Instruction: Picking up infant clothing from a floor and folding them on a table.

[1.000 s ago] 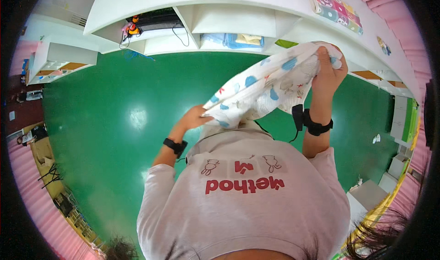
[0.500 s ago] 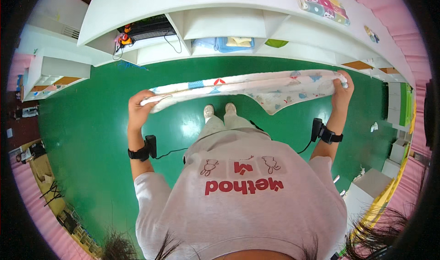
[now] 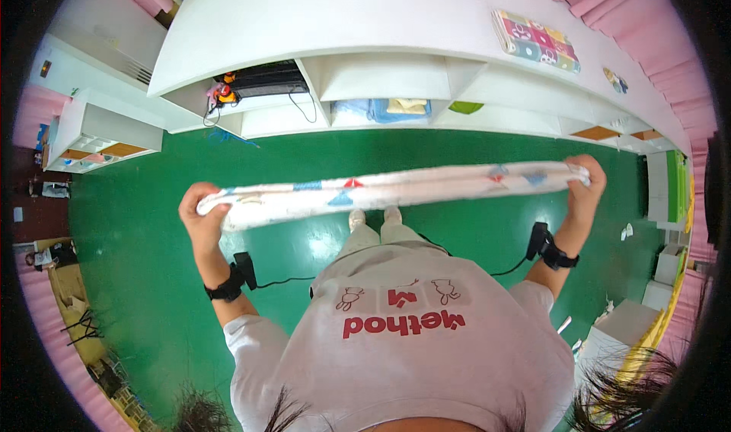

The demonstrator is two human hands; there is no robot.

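Observation:
A white cloth (image 3: 411,188) printed with red and blue figures is stretched between my hands in a long, narrow band. My left hand (image 3: 204,210) is closed on its left end, the thumb lying over the fabric. At the other end, my right hand (image 3: 583,179) pinches the corner between thumb and fingers. The cloth hangs in the air above the floor, tilted slightly up to the right and a little blurred along its length. Whether it is a towel or a small blanket, I cannot tell. Both arms are spread wide.
Ahead stands a long white shelf unit (image 3: 381,32), with a folded colourful cloth (image 3: 537,41) on top. Its compartments hold a black basket (image 3: 266,82) and folded blue fabric (image 3: 392,111). Green floor (image 3: 152,264) surrounds me. Grey-white boxes (image 3: 620,325) stand at the right.
Both hands have moved apart and nearer to me, pulling the cloth straighter. Its hanging lower corner no longer shows. The shelf unit sits lower in view.

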